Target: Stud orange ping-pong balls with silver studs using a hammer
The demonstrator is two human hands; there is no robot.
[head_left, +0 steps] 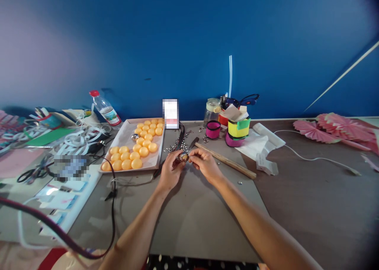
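Note:
My left hand [171, 168] and my right hand [203, 162] meet over a grey mat [192, 218] at the table's middle. Both pinch a small round ball [183, 156] that looks partly covered with shiny silver bits. The left fingers curl round its left side, the right fingertips press on its right side. Loose silver studs [177, 145] lie scattered just behind the hands. A white tray [126, 135] with several orange half-balls [134, 151] stands to the left of the hands.
A wooden stick [226, 161] lies right of the hands. Behind it stand a jar [212, 111], coloured tape rolls [238, 130] and a glue gun [244, 101]. A plastic bottle [105, 109], scissors [34, 171], black cables [112, 183] and paper scraps crowd the left; pink paper fans [334, 130] lie far right.

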